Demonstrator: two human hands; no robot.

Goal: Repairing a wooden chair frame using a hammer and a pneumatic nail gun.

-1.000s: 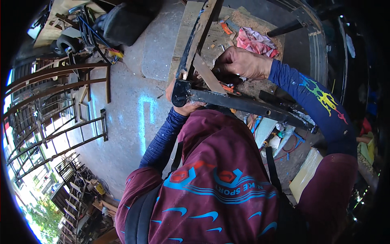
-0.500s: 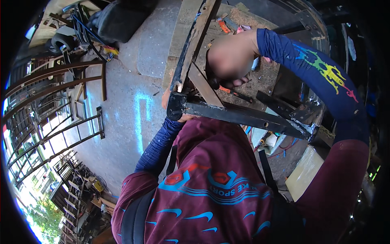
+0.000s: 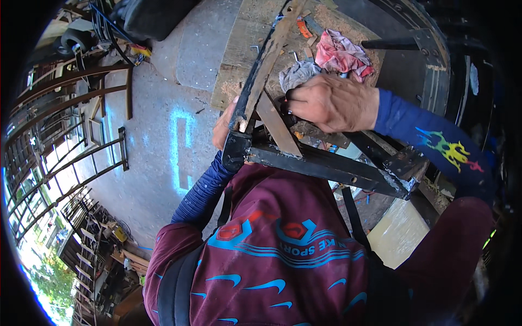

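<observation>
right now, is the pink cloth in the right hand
No, the pink cloth lies on the wooden board, beyond the right hand.

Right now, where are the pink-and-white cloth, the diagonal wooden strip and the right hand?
Pink-and-white cloth [image 3: 341,53], head view: middle of its crumpled folds.
Diagonal wooden strip [image 3: 278,125], head view: middle of its bare face.
Right hand [image 3: 333,103], head view: back of the hand.

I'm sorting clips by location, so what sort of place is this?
Probably a workshop, perhaps for woodwork. In view are a worn frame with chipped dark paint, a board scattered with what looks like sawdust, and a stained rag.
</observation>
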